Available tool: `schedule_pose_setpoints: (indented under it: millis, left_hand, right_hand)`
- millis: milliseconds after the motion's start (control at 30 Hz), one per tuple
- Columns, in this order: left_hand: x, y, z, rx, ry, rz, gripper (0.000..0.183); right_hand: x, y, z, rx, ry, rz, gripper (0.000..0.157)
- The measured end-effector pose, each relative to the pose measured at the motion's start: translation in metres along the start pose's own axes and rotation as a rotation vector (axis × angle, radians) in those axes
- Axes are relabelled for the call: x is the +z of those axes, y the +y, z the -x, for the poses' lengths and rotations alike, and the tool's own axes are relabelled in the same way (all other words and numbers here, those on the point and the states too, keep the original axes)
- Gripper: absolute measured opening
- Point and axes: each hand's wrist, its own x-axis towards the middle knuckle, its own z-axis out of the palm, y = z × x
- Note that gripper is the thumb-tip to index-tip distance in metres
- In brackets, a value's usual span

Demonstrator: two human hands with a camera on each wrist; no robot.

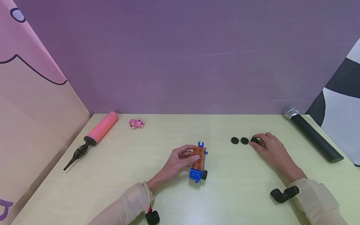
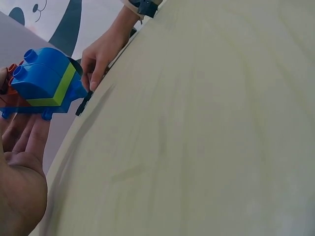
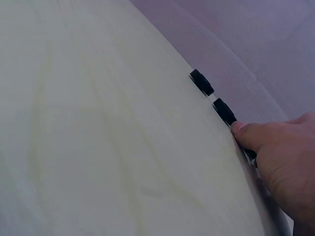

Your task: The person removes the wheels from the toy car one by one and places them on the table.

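Note:
My left hand [image 1: 178,161] grips a toy brick car [image 1: 197,151], thumb on top of its orange bricks, above the middle of the table. The car has a blue brick [image 1: 195,175] at its near end, a blue hook at its far end and one black wheel [image 1: 205,174] on its right side. A lime green strip shows under the blue brick [image 2: 44,73] in the left wrist view. On the right, my right hand [image 1: 274,151] pinches a loose black wheel [image 1: 254,140] at the tabletop. Two more black wheels [image 1: 234,140] lie in a row to its left.
A pink hand pump [image 1: 102,128] with a black nozzle lies at the left of the table [image 1: 112,175]. Beside it, towards the back, is a small pink bear figure [image 1: 137,123]. A black microphone [image 1: 315,137] lies along the right edge. A purple panel [image 1: 185,62] stands behind.

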Motion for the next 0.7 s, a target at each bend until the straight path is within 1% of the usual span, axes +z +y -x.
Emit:
schedule_pose_setpoints:
  millis: [233,367,700]
  left_hand:
    - [0.0011,-0.0010,-0.0012,-0.008,0.004,0.008,0.044]
    - [0.0011,-0.0019,-0.0012,-0.004,0.004,0.004,0.044]
    - [0.0007,-0.0004,-0.0003,-0.019,0.011,0.003,0.046]
  right_hand:
    - [0.0004,0.0014,0.0004,0.002,-0.008,-0.007,0.027]
    - [-0.0004,0.0007,0.0008,0.002,-0.010,-0.008,0.030]
    - [-0.0024,-0.0007,0.0008,0.023,-0.014,-0.030,0.048]
